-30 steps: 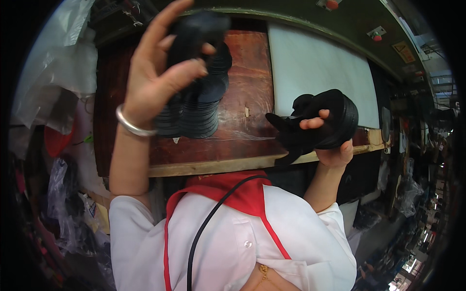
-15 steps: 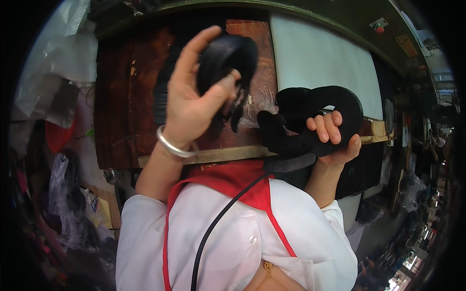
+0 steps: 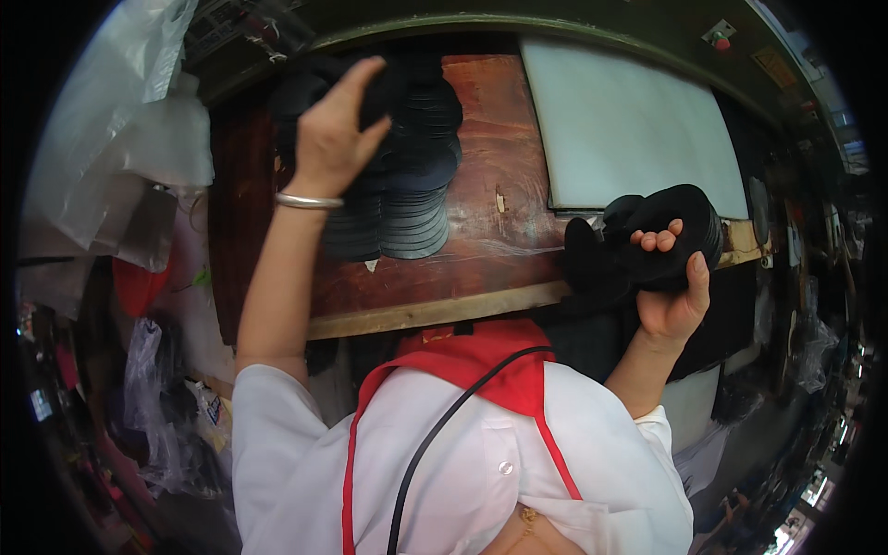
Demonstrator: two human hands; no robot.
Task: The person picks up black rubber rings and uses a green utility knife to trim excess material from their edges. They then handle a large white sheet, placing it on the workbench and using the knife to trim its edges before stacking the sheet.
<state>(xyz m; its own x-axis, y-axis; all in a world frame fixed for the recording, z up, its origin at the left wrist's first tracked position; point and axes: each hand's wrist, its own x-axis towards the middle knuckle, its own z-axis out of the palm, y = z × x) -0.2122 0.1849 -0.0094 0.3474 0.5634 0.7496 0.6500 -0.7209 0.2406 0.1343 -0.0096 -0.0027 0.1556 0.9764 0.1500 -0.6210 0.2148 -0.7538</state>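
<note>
My left hand (image 3: 335,139) is at the far left of the bench, its thumb and fingers around dark, sole-shaped pieces (image 3: 377,96); blur hides exactly how many. Under and beside it stand several stacks of black, round-ended flat pieces (image 3: 416,222), layered edge over edge. At the right, my right hand (image 3: 668,301) grips a thick bundle of black sole-shaped pieces (image 3: 661,215), fingertips curled through or over it and thumb against its edge. Part of that bundle fans out to the left, above the bench's front edge.
The bench has a reddish-brown worn top (image 3: 499,120) and a wooden front strip (image 3: 435,310). A pale green-white board (image 3: 638,120) lies at the back right. Behind runs a green machine beam with a red button (image 3: 721,42). Clear plastic bags (image 3: 139,111) hang at the left.
My left hand has carried its black pieces left and away from me, over the stacks. My right hand has shifted right, and its bundle has turned and closed up.
</note>
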